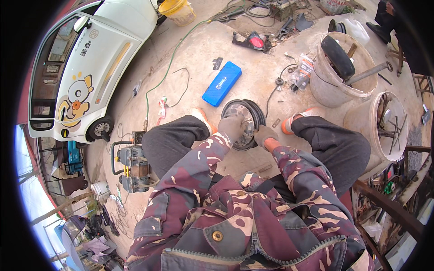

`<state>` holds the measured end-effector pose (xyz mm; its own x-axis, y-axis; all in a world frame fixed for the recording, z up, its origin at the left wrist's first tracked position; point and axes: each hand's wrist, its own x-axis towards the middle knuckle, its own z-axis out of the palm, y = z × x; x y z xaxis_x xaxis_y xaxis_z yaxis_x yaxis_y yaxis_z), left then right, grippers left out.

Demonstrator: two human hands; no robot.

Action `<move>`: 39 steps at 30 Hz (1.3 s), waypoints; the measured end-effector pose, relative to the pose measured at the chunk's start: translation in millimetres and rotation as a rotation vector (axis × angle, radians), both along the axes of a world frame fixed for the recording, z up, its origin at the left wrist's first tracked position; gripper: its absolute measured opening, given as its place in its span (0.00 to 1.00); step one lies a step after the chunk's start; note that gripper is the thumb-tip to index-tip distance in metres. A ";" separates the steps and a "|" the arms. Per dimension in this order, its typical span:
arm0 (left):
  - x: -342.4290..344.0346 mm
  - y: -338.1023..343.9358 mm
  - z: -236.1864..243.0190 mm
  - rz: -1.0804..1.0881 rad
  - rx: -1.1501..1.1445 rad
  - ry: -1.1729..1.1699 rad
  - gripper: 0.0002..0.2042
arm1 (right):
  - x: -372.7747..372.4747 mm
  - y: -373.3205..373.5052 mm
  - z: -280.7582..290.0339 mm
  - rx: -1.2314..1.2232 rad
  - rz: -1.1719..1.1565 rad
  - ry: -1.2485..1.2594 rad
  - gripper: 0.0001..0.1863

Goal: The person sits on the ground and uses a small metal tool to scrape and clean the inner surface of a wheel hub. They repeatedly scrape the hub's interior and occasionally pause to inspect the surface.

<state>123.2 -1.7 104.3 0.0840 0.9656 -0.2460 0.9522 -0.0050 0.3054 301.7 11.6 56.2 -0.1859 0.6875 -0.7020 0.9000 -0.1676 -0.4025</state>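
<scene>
A black wheel rim with a grey metal middle stands tilted on the ground between my feet. My left hand, in a grey-brown work glove, is closed at the left side of its face; the fingertips are partly hidden. Around the right edge of the rim curl the fingers of my gloved right hand. Just beyond the rim lies a closed blue plastic case. A thin black cable runs up from beside the rim to a small round dark part.
Two big pale buckets, one with a tyre, one with metal rods, stand at the right. An air compressor sits left of my knee. Beyond it is a white car. A green hose crosses the concrete.
</scene>
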 end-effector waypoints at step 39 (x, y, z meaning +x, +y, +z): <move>5.2 -2.3 -12.1 0.216 -0.052 -0.010 0.18 | 1.2 0.9 6.6 0.001 0.002 0.003 0.28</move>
